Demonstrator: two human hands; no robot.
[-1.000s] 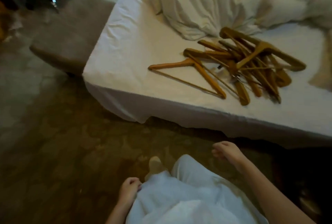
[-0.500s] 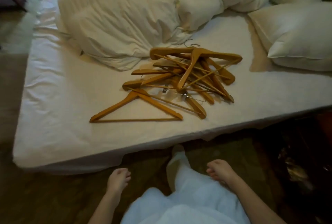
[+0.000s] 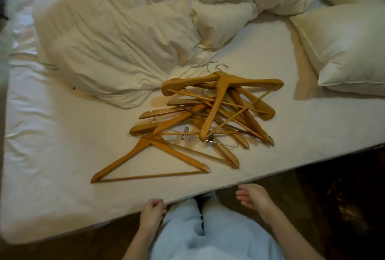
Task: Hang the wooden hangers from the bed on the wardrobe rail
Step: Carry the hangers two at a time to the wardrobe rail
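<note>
Head view: 2 empty hands by the bed's near edge, hangers heaped on the sheet.
The left hand [image 3: 153, 210] hovered at the mattress edge, fingers loosely curled and grasping nothing; the right hand [image 3: 253, 196] hung just off that edge, fingers relaxed, likewise empty. A heap of tan wooden hangers with metal hooks [image 3: 224, 101] lay on the white-sheeted bed [image 3: 52, 166], between a crumpled cream duvet [image 3: 125, 40] and a cream pillow [image 3: 343, 47], untouched by either hand. 1 hanger sat at the heap's front, nearest the edge. Bare sheet stretched to the heap's left.
</note>
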